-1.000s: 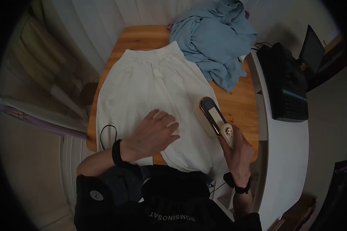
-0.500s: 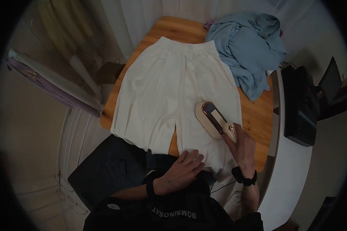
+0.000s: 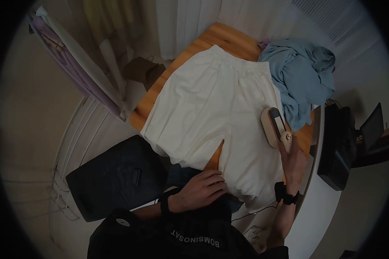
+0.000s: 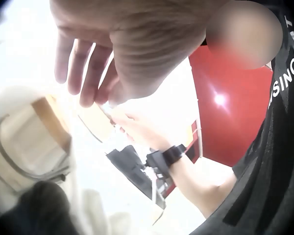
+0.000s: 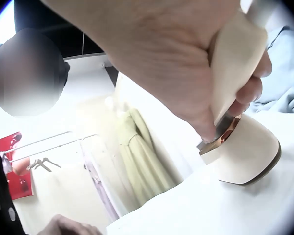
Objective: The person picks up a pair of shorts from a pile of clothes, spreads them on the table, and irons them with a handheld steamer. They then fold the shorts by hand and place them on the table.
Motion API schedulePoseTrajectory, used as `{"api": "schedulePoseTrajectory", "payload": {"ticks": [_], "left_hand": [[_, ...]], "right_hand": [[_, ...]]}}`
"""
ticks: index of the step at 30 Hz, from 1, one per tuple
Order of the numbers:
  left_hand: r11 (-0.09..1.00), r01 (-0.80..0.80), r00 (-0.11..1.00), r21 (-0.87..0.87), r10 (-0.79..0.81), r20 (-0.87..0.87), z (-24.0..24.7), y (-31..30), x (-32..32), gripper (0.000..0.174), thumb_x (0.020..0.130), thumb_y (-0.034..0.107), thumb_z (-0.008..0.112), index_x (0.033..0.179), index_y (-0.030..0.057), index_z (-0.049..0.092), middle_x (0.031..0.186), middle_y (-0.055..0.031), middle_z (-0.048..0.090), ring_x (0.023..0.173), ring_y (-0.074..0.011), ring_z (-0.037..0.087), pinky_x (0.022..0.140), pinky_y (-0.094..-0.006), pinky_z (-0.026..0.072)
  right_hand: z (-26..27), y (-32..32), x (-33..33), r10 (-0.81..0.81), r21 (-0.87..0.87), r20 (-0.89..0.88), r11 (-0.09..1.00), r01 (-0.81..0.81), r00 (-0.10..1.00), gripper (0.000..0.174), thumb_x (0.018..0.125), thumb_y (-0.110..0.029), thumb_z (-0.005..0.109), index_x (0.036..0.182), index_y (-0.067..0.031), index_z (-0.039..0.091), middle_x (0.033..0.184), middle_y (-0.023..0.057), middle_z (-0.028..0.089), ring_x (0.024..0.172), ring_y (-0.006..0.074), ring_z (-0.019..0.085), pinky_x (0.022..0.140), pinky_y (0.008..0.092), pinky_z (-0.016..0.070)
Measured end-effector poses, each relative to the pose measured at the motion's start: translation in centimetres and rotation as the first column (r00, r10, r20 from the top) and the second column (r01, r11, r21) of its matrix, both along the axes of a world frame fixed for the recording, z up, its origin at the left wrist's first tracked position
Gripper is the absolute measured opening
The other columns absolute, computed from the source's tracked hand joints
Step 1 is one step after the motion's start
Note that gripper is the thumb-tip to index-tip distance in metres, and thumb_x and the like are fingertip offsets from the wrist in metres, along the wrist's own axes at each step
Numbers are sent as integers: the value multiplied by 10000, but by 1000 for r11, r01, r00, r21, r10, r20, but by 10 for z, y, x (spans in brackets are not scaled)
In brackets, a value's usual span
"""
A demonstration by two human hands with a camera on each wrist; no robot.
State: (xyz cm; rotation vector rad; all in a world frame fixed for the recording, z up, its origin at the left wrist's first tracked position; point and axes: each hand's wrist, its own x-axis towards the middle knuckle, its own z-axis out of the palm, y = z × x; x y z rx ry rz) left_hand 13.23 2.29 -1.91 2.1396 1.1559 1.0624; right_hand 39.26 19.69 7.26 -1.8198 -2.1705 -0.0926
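Wide-legged white trousers (image 3: 203,99) lie spread on a wooden table (image 3: 149,97), waistband at the far side. My right hand (image 3: 293,159) grips the handle of a cream handheld iron (image 3: 269,129) with a dark top panel and copper-coloured trim. Close up in the right wrist view, the iron (image 5: 252,149) stands with its flat sole on the white cloth, fingers wrapped round its handle. My left hand (image 3: 201,187) is at the near hem, fingertips touching the leg's inner edge. The left wrist view shows its fingers (image 4: 90,73) loosely extended, side by side.
A crumpled blue garment (image 3: 300,77) lies at the table's back right corner. Beyond the right edge, a white desk (image 3: 320,207) holds black equipment (image 3: 333,146). At left stand a drying rack with lilac cloth (image 3: 78,77) and a black panel-like object (image 3: 116,177).
The left hand moved from the middle of the trousers down to the near hem. The iron moved right, to the leg's outer side, still in the right hand. The head view has turned left.
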Motion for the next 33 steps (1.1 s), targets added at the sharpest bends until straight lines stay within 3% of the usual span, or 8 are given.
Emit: {"api": "schedulePoseTrajectory", "payload": {"ticks": [1,3,4,6,13,20,26,33], "left_hand": [[1000,-7,1000,-3,7,-4,-6,-8,-11,359,832,107,806,1165,44,690,1351,-125,574,1317,-308,509,1065,-420,476],[916,-376,921,-139,386,52,-23,-19,-28,335,826,92,811,1143,54,709,1322,-138,591,1292,-347,521,1043,-461,485],[916,-379,920,-134,388,51,-17,-17,-32,335,826,92,811,1143,54,709,1322,-138,591,1292,-347,521,1043,-461,485],[745,-665,726,45,660,-195,0,-15,-40,405,838,150,799,1214,51,684,1357,-143,553,1303,-382,494,1054,-488,457],[802,-594,767,-61,542,-345,-2,-20,-43,633,836,207,811,1407,74,569,1484,-165,452,1384,-420,411,1096,-544,407],[845,-518,803,-130,429,-414,3,-25,-50,743,828,238,824,1486,104,505,1530,-173,426,1455,-414,368,1147,-517,380],[859,-490,812,-151,385,-439,3,-25,-53,774,832,236,821,1514,113,477,1546,-168,424,1459,-407,369,1146,-523,379],[863,-494,803,-110,404,-438,7,-24,-55,700,846,217,819,1471,107,526,1501,-156,468,1424,-389,414,1109,-497,427]], "right_hand": [[6,-5,-11,7,-3,-4,1000,-7,1000,435,939,-346,748,1244,-71,604,919,190,735,817,391,724,638,461,538],[21,-21,-45,232,-89,-10,969,-232,973,448,929,-327,759,1260,-70,603,915,166,729,760,366,719,607,447,532],[24,-27,-64,338,-74,-50,937,-341,940,456,927,-334,759,1266,-71,603,901,150,720,735,350,714,592,433,530],[29,-41,-106,469,-144,-142,862,-487,872,469,915,-349,768,1264,-74,620,930,141,726,754,342,719,620,412,548],[4,-46,-200,696,-254,-194,645,-721,691,510,928,-414,737,1290,-75,618,872,111,705,709,327,715,587,410,549],[-19,-16,-219,711,-247,-167,640,-727,683,487,933,-418,730,1266,-81,618,915,129,736,734,339,722,605,420,556],[-32,39,-246,629,-163,-232,727,-667,742,437,944,-423,715,1219,-99,614,916,158,744,774,373,726,629,452,557],[-32,119,-247,365,-110,-114,920,-377,924,405,967,-451,677,1120,-84,599,868,205,744,820,403,734,678,496,574]]}}
